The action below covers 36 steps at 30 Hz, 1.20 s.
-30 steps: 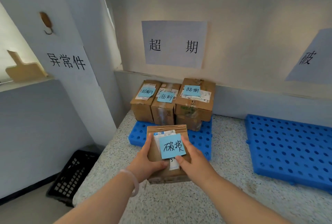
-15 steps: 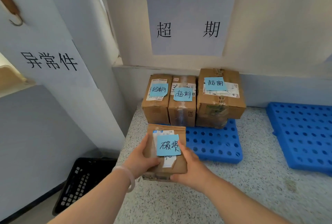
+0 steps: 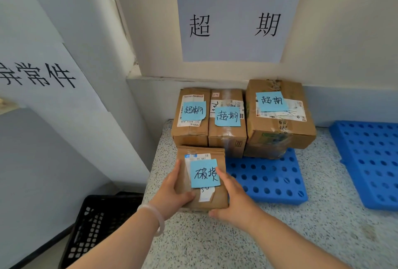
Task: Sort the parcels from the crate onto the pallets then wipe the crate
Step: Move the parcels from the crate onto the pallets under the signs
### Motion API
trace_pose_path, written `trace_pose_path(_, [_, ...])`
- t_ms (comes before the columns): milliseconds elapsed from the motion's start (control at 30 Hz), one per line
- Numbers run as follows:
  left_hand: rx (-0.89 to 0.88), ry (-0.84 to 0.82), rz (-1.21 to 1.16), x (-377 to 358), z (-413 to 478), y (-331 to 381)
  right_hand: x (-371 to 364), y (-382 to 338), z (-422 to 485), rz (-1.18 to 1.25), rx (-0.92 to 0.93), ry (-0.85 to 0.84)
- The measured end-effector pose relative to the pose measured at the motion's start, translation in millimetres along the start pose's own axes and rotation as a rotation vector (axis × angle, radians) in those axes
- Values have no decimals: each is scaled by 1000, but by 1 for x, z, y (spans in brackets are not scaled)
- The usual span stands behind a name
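The left hand (image 3: pixel 172 193) and right hand (image 3: pixel 234 199) curl round the sides of a small parcel (image 3: pixel 202 152) bearing a blue note (image 3: pixel 204 174), over the left end of the counter (image 3: pixel 237 243), just beside the blue pallet (image 3: pixel 269 178). Whether it rests on the counter is unclear. The black crate (image 3: pixel 97 225) sits on the floor below.

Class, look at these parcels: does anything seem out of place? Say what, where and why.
The parcel held by the left hand and right hand bears a 破损 note, yet it is at the front left of the blue pallet under the 超期 sign, where all three boxes read 超期. It looks missorted.
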<state>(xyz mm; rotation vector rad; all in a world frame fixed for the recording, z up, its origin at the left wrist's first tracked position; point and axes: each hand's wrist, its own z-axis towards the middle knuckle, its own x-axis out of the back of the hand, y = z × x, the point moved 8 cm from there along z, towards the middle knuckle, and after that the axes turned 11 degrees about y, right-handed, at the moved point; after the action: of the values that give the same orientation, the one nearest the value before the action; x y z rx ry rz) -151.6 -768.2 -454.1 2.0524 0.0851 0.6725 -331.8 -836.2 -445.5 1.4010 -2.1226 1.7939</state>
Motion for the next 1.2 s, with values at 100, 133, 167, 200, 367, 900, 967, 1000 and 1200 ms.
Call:
trace_pose_path(100, [-5, 4, 23, 2, 8, -2, 2, -1, 5, 1, 7, -3])
trace_pose_path(133, [-12, 4, 34, 3, 9, -3, 2, -1, 6, -1, 8, -6])
trace_pose_path(167, [-21, 6, 42, 3, 10, -3, 1, -1, 6, -5, 9, -8])
trace_pose_path(200, [-24, 3, 43, 3, 12, -4, 1, -2, 6, -9, 7, -8])
trace_pose_path(367, [-12, -17, 44, 1, 14, -5, 2, -3, 7, -27, -10, -3])
trace_pose_path(900, [-255, 150, 518, 2, -22, 30, 16, -16, -30, -362, 67, 99])
trace_pose_path(967, [-334, 184, 619, -2, -31, 43, 22, -18, -41, -411, 110, 144])
trace_pose_path(1000, [-378, 191, 671, -6, -36, 51, 26, -18, -47, -441, 136, 166])
trace_pose_path(1200, [-564, 138, 884, -60, -74, 92, 61, -7, -91, -592, 180, 283])
